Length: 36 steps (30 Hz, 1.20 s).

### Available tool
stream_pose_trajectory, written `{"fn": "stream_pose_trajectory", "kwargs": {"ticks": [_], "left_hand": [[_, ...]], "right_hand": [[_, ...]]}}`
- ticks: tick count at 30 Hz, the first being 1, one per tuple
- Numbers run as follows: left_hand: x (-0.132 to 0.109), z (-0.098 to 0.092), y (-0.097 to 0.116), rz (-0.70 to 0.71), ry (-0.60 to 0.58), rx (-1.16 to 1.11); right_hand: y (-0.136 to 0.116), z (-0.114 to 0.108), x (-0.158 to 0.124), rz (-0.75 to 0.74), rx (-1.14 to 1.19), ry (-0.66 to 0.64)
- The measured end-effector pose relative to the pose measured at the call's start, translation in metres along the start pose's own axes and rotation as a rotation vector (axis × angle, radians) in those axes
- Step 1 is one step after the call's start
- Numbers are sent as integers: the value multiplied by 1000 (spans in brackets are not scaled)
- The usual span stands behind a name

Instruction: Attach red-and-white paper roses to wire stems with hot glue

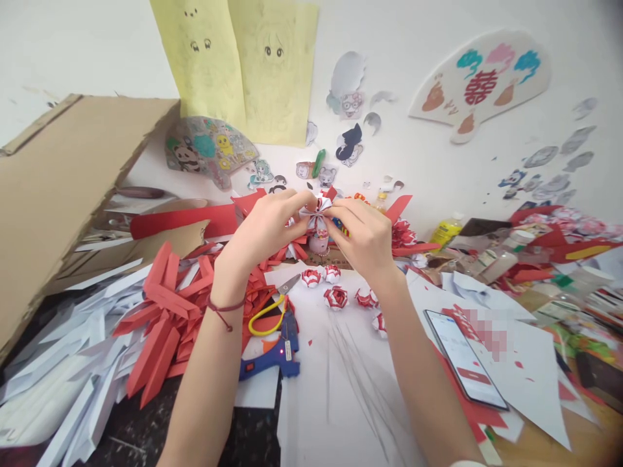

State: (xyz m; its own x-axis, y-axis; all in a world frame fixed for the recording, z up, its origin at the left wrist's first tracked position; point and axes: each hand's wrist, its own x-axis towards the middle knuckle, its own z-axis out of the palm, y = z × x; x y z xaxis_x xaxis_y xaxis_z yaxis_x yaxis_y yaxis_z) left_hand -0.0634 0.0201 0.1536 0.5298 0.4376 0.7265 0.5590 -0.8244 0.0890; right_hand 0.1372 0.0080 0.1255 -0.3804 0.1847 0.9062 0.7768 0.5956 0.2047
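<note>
Both my hands meet in front of me at the back of the table. My left hand point(277, 227) and my right hand point(363, 233) pinch a red-and-white paper flower point(317, 214) from either side, its folded petals fanned out. Below it, several finished-looking red-and-white paper flowers point(335, 298) rest on a white sheet point(311, 415). Left of them lie scissors with yellow handles point(265, 316) and a blue glue gun point(277, 355) with a small red light. Thin wires point(357, 376) are spread over the sheet.
At left are heaps of folded white paper strips point(92, 383) and red paper strips point(160, 311), with a cardboard box point(73, 188) behind. A phone point(464, 360) lies at right on papers. Bottles point(445, 231) and clutter fill the far right. A wall with stickers stands behind.
</note>
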Motion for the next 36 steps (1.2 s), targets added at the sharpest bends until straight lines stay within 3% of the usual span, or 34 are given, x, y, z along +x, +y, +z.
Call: {"fn": "stream_pose_trajectory", "kwargs": {"ticks": [14,23,36], "left_hand": [[3,6,10,43,82,182],[3,4,10,26,56,161],[2,3,10,5,11,121]], "right_hand": [[5,-5,1,-109,-141,54],[5,-6,1,-150,-163,68],[5,-9,1,-72,-84,-49]]}}
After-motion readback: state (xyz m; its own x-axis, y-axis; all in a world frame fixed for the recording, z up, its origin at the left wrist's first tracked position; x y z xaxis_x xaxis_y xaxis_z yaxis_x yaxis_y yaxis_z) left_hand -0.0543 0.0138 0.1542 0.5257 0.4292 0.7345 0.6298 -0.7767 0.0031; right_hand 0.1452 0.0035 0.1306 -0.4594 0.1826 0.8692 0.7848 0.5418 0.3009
